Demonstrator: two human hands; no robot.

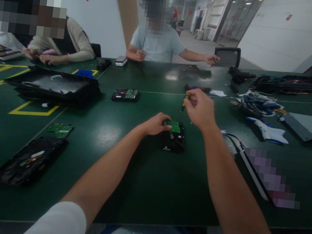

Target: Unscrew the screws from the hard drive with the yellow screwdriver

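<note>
A black hard drive [171, 141] lies flat on the green table in front of me, a green circuit board [175, 127] on its far half. My left hand [157, 124] grips the drive's left side, its thumb on the board and its other fingers partly hidden at the far edge. Above the drive's far right side, my right hand [201, 107] pinches a yellow and black screwdriver [184, 101] by its handle. The screwdriver stands nearly upright, tip down near the board's far edge. Whether the tip touches a screw is too small to tell.
Another hard drive [125, 94] lies farther back. At left are a loose green board [61, 130], a dark drive [29, 160] and black trays [54, 85]. At right are a phone-like device [268, 176], gloves [268, 130], cables [260, 104] and a metal box [311, 126]. Co-workers sit opposite.
</note>
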